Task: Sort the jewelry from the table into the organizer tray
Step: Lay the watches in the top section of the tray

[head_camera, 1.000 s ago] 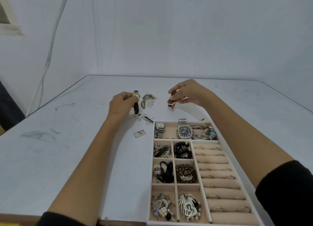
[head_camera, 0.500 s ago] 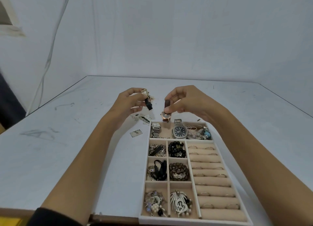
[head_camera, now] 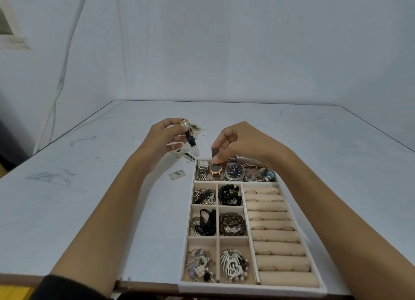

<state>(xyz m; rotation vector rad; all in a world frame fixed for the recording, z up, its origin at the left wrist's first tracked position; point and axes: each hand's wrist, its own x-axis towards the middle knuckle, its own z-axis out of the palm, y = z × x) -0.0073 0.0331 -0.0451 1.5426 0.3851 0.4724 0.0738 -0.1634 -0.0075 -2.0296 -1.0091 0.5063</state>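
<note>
1. Over the far end of the organizer tray, the right hand pinches the brown strap of a rose-gold watch between thumb and fingertips.
2. The watch's dark dial hangs down into the long top compartment, between a silver link watch and a steel watch with a dark face. I cannot tell whether it touches the compartment floor.
3. To the left, above the white table, the left hand holds a gold-cased watch, with the fingers curled around it. The case sits at the fingertips and the black strap dangles below.
4. The tray lies at the table's near edge. Its small compartments hold chains, a black bead bracelet, a brown bead bracelet and brooches. The ring rolls on the right carry several rings.
5. A small card lies flat on the table just left of the tray's far corner. Loose pieces lie scattered near the left hand.
</note>
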